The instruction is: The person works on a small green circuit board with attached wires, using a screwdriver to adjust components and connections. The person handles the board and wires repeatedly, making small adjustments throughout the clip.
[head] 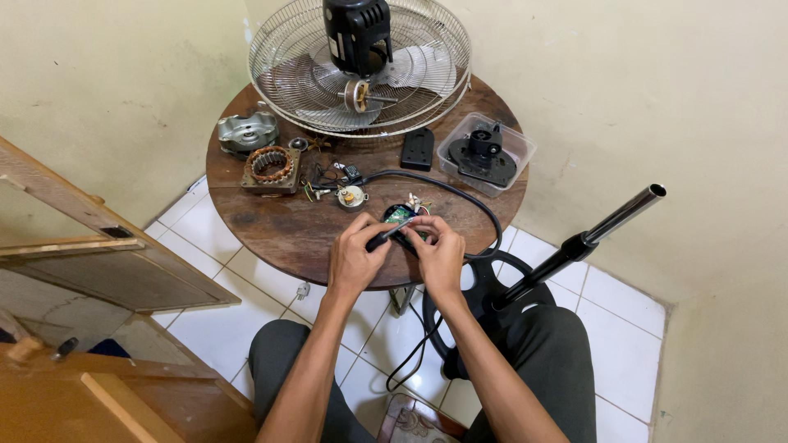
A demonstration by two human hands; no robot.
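My left hand (355,256) grips a dark tool (387,236) whose tip points at a small green circuit board (400,215). My right hand (439,250) holds that board with its black housing over the front of a round wooden table (271,226). A black cable (460,193) loops from the board across the table and down to the floor. Both hands meet just above the table's near edge.
On the table lie a wire fan guard (361,70) with a black motor housing (357,33), a copper-wound stator (270,166), a metal motor cover (246,131), a black switch plate (417,149) and a clear tub (486,152) of black parts. A fan stand pole (587,239) leans at right; wooden furniture (98,254) stands left.
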